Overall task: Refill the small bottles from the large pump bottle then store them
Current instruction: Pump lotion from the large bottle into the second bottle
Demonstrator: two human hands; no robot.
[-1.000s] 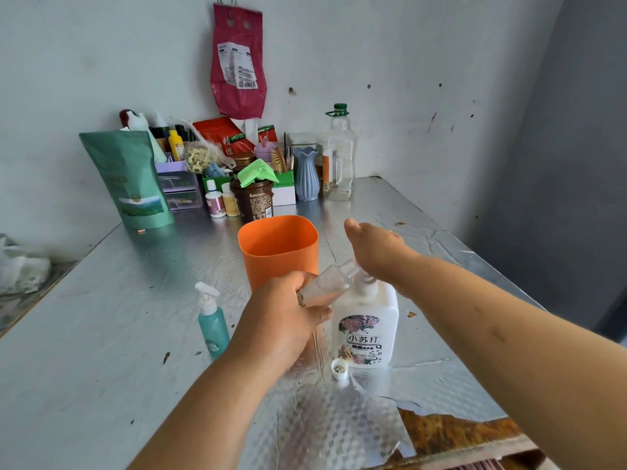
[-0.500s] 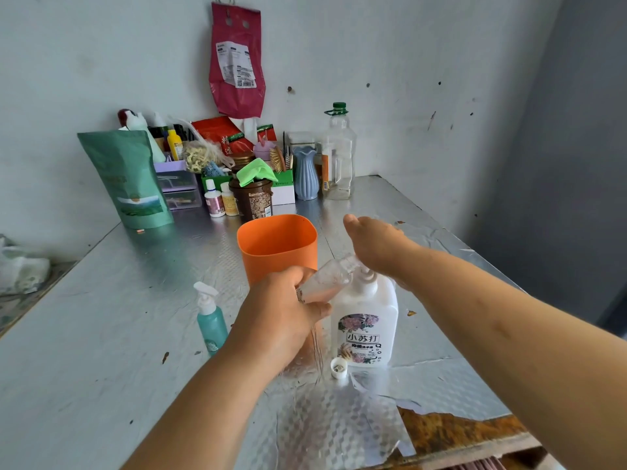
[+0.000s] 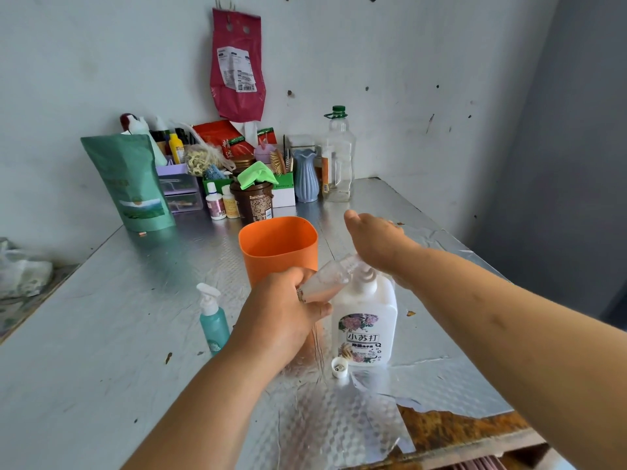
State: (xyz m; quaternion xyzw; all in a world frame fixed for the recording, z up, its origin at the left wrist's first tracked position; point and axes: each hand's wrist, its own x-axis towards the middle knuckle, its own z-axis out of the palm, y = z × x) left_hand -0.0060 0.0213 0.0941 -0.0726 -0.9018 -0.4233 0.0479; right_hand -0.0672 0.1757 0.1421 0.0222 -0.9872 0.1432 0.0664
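A large white pump bottle with a flowered label stands on the foil-covered table. My right hand lies flat on its pump head, fingers apart. My left hand grips a small clear bottle, tilted with its mouth up against the pump spout. A small white cap lies on the table in front of the pump bottle. A small teal pump bottle stands upright to the left of my left hand.
An orange cup stands just behind my hands. Along the back wall are a green pouch, small bottles, a brown jar, a blue vase and a tall clear bottle. The foil is torn at the table's front right edge.
My right hand has sunk a little on the pump head. My left hand still holds the small clear bottle at the spout.
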